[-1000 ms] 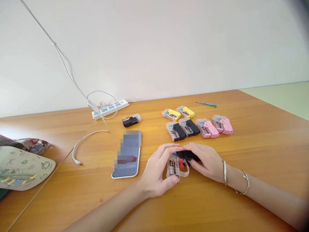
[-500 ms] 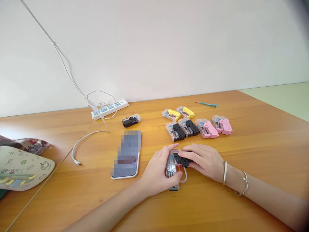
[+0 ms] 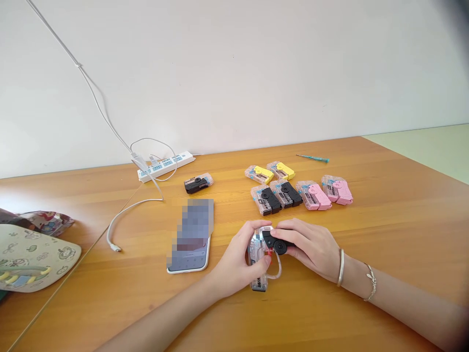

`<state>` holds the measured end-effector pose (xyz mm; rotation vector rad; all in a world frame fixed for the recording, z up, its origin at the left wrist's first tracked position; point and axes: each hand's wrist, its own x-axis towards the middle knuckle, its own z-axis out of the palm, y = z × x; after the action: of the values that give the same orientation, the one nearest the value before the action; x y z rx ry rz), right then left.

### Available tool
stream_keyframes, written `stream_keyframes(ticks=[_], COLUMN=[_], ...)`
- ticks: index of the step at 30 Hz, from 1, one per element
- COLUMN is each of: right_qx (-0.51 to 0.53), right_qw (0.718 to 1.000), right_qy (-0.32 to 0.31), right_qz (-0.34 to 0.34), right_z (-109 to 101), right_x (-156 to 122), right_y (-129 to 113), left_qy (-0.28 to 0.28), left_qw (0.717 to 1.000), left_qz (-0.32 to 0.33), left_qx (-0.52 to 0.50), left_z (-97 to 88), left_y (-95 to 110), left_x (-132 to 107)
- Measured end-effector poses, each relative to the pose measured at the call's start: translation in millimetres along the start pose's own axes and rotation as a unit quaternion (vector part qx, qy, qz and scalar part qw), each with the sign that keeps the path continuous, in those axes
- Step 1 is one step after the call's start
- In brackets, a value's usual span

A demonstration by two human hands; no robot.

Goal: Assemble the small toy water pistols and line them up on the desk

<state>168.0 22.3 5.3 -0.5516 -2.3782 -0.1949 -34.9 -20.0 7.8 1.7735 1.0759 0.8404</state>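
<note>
A small folding toy gun with a clear printed body, a black hinged part, a red piece and a pale curved loop is between my hands at the front of the table. My left hand grips the clear body, fingers on its far end and thumb by the red piece. With its fingers and thumb, my right hand pinches the black part, which sticks out to the right of the body. Part of that black piece is hidden under my right fingers.
Beyond my hands lie folded toys of the same kind: yellow, black and pink. Another black one lies farther left. A phone, a power strip, a white cable, a screwdriver and a patterned bag are around.
The toy gun has turned slightly in my hands, its clear body moving a little left. My left fingers have curled closer around it. My right hand keeps its hold on the black part.
</note>
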Motion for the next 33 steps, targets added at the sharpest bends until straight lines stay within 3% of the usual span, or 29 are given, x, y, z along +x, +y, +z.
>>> stream_keyframes(ticks=[5,9,14,20,29,33], right_qx=[-0.029,-0.021,0.003,-0.009,0.042,0.143], right_qw=[0.996,0.996,0.998,0.994,0.998,0.985], right_qy=[0.008,0.006,0.000,0.011,-0.007,-0.027], right_qz=[-0.082,-0.092,-0.068,-0.105,-0.035,0.092], right_z=[-4,-7,-7,-10,-8,-4], right_x=[2,2,1,0,-6,-9], right_y=[6,7,4,4,4,4], left_qy=[-0.054,-0.072,-0.060,-0.095,-0.084,-0.065], left_qw=[0.989,0.973,0.961,0.960,0.974,0.969], left_qz=[-0.028,-0.058,-0.074,-0.059,-0.024,-0.036], left_qx=[-0.135,-0.211,-0.259,-0.255,-0.207,-0.236], left_z=[-2.4,-2.9,-1.1,2.3,4.4,5.6], left_y=[3,5,6,3,5,5], left_x=[0,2,2,-3,-3,-3])
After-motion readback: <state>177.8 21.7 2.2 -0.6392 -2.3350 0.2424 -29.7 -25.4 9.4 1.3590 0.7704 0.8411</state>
